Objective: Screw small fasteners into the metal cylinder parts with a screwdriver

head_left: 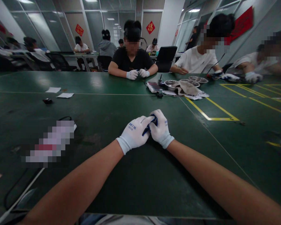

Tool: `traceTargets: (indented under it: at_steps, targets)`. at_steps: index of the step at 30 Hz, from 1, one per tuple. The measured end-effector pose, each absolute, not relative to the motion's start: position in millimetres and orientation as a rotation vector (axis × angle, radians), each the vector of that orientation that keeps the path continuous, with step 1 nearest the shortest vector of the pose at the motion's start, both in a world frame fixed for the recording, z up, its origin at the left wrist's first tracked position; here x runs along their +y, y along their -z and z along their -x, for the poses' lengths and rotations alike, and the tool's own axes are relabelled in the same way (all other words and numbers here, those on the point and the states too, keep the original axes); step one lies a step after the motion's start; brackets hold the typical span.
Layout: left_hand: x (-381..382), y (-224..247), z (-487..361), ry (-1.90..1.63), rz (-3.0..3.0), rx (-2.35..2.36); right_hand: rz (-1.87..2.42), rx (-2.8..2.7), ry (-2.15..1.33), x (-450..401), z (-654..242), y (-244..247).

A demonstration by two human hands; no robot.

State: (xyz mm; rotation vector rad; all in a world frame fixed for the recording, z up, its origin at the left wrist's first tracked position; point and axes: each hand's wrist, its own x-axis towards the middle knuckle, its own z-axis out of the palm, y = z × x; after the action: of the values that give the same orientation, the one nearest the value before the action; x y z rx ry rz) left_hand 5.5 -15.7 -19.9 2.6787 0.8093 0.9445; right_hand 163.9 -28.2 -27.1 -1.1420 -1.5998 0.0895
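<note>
My left hand (pixel 135 132) and my right hand (pixel 160 129) meet above the middle of the green table (pixel 121 184). Both wear white knit gloves with blue-coated palms and blue print on the back. The fingers of each hand are curled closed and press against the other hand. Dark blue shows between them; whether it is only the glove coating or also a small object, I cannot make out. My palms and most fingertips are hidden.
At left lie a blurred-out power-strip-like object (pixel 51 142) with a white cable (pixel 25 190), a black mouse (pixel 47 101) and paper slips (pixel 65 95). Metal bowls (pixel 198 80) and a grey cloth (pixel 186 87) stand beyond, near yellow tape (pixel 222 119). Co-workers (pixel 133 57) sit opposite.
</note>
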Motion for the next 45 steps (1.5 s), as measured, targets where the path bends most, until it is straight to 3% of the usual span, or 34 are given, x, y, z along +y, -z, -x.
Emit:
traceTargets:
  at_steps: [45]
  targets:
    - [-16.1,18.8,-2.7,-0.96,-2.659,0.823,1.123,-1.617,-0.181,-28.9,-162.4,23.4]
